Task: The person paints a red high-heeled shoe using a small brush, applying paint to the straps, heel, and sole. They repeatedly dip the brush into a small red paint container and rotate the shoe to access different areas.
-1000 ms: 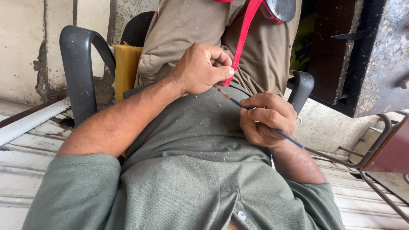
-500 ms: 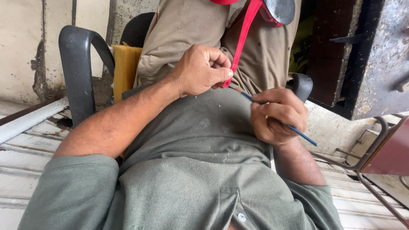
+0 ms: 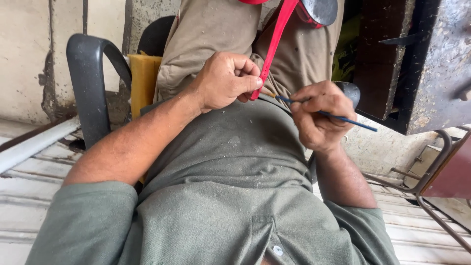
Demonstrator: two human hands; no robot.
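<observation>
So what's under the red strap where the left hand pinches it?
Below the red strap, the khaki trousers and grey-green shirt show. The left hand covers the strap's end; the thin blue brush points at it.

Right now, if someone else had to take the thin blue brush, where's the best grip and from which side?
Probably the free tail of the thin blue brush, approached from the person's right. That end juts out clear past the right hand, while the tip points toward the red strap pinched by the left hand.
</observation>
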